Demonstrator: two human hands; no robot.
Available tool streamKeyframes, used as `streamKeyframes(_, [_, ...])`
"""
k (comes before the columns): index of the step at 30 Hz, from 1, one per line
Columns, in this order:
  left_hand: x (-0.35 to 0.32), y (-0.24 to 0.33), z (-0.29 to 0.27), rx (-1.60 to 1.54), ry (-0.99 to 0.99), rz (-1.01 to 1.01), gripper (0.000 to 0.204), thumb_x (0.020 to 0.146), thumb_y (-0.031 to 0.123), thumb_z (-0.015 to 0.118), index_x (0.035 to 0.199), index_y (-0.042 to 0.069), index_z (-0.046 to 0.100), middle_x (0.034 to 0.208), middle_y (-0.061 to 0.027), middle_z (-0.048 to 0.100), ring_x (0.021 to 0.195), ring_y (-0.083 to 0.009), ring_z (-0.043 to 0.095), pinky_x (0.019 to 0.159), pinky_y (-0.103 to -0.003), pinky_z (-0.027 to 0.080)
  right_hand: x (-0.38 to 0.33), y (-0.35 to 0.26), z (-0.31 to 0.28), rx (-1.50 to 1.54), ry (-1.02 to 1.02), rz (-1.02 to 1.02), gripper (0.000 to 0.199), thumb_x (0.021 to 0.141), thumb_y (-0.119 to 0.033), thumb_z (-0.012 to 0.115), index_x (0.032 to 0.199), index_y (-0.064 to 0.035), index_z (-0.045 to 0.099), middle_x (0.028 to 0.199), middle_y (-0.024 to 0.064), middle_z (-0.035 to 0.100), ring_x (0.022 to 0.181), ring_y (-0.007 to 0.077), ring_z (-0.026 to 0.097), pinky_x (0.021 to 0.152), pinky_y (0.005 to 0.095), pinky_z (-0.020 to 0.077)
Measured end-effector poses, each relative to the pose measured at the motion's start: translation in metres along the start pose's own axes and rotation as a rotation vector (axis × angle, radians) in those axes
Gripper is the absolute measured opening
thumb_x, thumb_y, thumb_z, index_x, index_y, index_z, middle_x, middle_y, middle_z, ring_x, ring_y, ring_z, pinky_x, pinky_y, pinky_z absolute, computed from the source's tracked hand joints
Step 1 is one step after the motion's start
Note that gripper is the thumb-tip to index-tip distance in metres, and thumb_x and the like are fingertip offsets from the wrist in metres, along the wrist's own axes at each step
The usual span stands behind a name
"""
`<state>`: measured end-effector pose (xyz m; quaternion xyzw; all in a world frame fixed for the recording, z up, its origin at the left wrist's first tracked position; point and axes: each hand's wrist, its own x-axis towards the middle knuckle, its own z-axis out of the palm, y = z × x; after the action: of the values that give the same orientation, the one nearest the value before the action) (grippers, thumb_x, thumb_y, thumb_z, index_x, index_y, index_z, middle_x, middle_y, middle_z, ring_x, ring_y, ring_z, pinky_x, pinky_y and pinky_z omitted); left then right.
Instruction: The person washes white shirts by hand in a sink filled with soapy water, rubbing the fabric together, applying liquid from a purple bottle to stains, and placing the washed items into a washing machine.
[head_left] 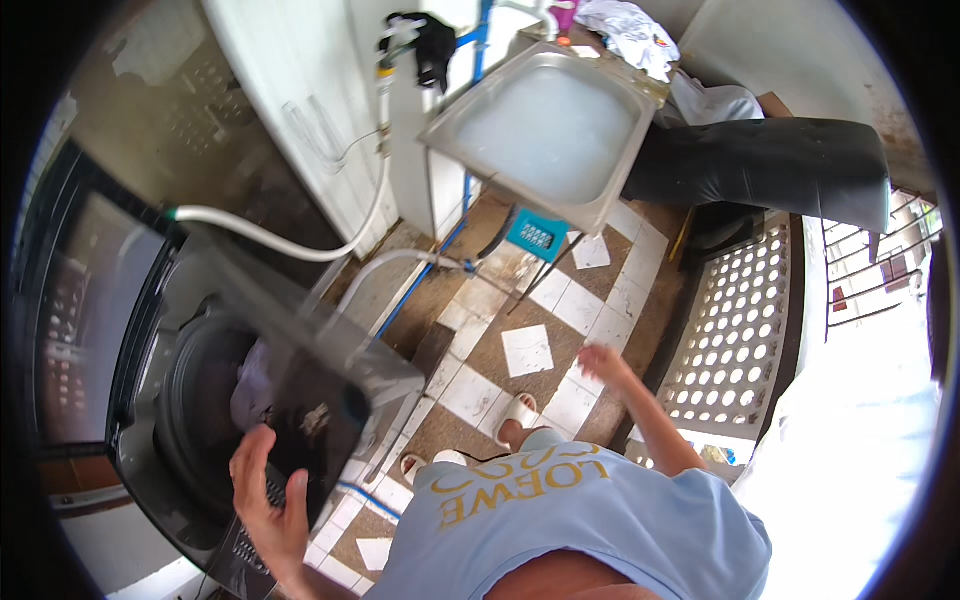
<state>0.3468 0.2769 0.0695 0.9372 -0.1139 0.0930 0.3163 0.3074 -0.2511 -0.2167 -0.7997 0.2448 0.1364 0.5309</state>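
1. Left hand (268, 495): released, thumb and fingers spread over the near right side of the dark washing machine (180, 500). Handling the pale cloth (251, 388) would go best with a full grasp and the wrist clear of the rim.
2. Right hand (603, 365): well apart, farther right; too blurred to tell whether loose or clenched.
3. The cloth lies in the tub (195, 400), long axis near to far, near end toward the left fingertips.
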Motion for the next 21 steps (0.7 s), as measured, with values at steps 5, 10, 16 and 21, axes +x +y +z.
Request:
streamKeyframes(5, [0.032, 0.047, 0.120, 0.605, 0.213, -0.320, 0.056, 0.089, 0.044, 0.053, 0.134, 0.012, 0.045, 0.140, -0.0105, 0.040, 0.128, -0.0321, 0.036, 0.103, -0.053, 0.022, -0.024, 0.091, -0.069, -0.049, -0.056, 0.329, 0.020, 0.083, -0.014, 0.063, 0.100, -0.0056, 0.063, 0.079, 0.0019, 0.063, 0.063, 0.0102, 0.059, 0.053, 0.0240, 0.0466])
streamKeyframes(10, [0.053, 0.038, 0.164, 1.001, 0.418, -0.466, 0.053, 0.094, 0.053, 0.040, 0.136, 0.022, 0.043, 0.138, -0.0013, 0.043, 0.130, -0.0236, 0.037, 0.100, -0.058, 0.025, 0.026, 0.107, -0.172, -0.003, 0.070, 0.374, 0.024, 0.081, -0.012, 0.059, 0.103, -0.0051, 0.064, 0.087, 0.0059, 0.067, 0.067, 0.0136, 0.063, 0.056, 0.0272, 0.0505])
streamKeyframes(16, [0.059, 0.038, 0.169, 1.000, 0.527, -0.480, 0.058, 0.093, 0.055, 0.040, 0.133, 0.014, 0.047, 0.131, -0.0051, 0.051, 0.126, -0.0257, 0.043, 0.103, -0.050, 0.029, 0.119, 0.049, -0.253, 0.084, 0.026, 0.174, 0.022, 0.087, -0.013, 0.058, 0.106, -0.0031, 0.059, 0.083, 0.0013, 0.061, 0.067, 0.0093, 0.058, 0.058, 0.0225, 0.0448])
streamKeyframes(21, [0.073, 0.051, 0.176, 0.903, 0.702, -0.272, 0.053, 0.092, 0.049, 0.049, 0.125, 0.007, 0.054, 0.122, -0.0132, 0.056, 0.113, -0.0316, 0.053, 0.094, -0.044, 0.040, 0.202, -0.010, -0.302, 0.143, 0.044, -0.015, 0.020, 0.089, -0.014, 0.057, 0.105, -0.0031, 0.059, 0.084, 0.0014, 0.063, 0.069, 0.0087, 0.058, 0.062, 0.0233, 0.0456])
